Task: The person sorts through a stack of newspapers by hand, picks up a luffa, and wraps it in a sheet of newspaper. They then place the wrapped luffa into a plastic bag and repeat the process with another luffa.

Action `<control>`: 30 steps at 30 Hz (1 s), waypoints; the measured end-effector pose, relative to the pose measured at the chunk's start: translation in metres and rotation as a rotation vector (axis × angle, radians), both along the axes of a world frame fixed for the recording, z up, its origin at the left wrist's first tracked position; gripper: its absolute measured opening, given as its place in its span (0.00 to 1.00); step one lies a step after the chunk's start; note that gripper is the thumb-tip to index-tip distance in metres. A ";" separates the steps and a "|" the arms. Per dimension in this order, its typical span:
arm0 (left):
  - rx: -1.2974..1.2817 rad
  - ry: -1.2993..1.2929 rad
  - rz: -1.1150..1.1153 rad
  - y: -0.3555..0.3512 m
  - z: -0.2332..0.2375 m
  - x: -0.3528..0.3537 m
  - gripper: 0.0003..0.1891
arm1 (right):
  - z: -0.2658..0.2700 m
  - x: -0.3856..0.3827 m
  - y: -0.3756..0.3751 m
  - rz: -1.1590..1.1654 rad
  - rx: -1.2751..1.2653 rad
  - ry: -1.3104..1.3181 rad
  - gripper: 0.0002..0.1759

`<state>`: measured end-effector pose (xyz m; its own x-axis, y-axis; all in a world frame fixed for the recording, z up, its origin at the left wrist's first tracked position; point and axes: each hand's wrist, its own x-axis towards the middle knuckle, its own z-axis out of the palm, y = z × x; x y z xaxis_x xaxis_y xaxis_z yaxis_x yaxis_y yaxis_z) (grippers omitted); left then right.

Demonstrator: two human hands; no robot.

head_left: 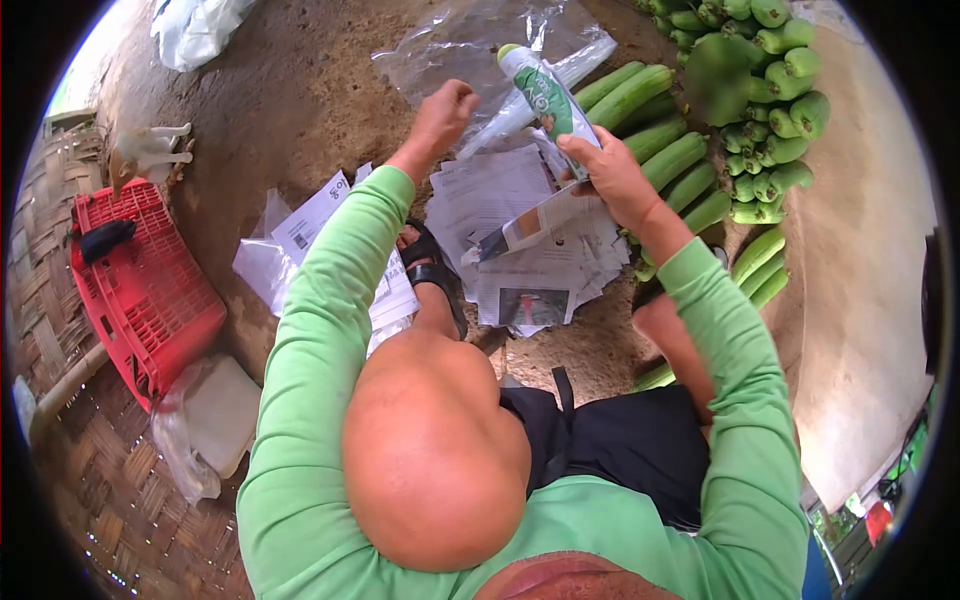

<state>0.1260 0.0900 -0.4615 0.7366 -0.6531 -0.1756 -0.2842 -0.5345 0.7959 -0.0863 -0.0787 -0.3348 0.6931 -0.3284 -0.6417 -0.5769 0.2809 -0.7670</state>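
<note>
Grasps paper-wrapped gourd [545, 92] at upper centre with fingers and thumb of right hand [618, 172]. Curls fingers of left hand [440, 116] near clear plastic [425, 58]; cannot tell if gripping anything. Calls for light, even thumb pressure, keeping paper snug.

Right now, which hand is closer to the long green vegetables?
The right hand. It is just beside the long green vegetables, holding a paper-wrapped roll. The left hand is farther away, left of that roll, by the clear plastic.
</note>
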 end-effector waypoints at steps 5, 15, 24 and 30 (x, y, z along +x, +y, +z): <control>0.033 -0.288 -0.103 -0.018 -0.023 -0.034 0.34 | -0.014 0.006 0.025 -0.219 0.089 -0.071 0.24; -0.253 0.559 0.119 -0.021 -0.028 0.003 0.13 | -0.032 -0.012 0.038 -0.164 -0.032 -0.006 0.25; -0.373 0.217 0.233 0.000 0.003 0.026 0.13 | -0.068 -0.020 0.046 0.016 -0.254 0.029 0.26; -0.374 -0.107 -0.117 0.009 0.048 -0.021 0.09 | -0.051 0.033 0.065 0.121 -0.071 0.048 0.25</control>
<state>0.1054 0.0990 -0.4137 0.6546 -0.7380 0.1639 -0.4180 -0.1727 0.8919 -0.0533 -0.0141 -0.3861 0.6997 -0.2902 -0.6528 -0.6394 0.1531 -0.7535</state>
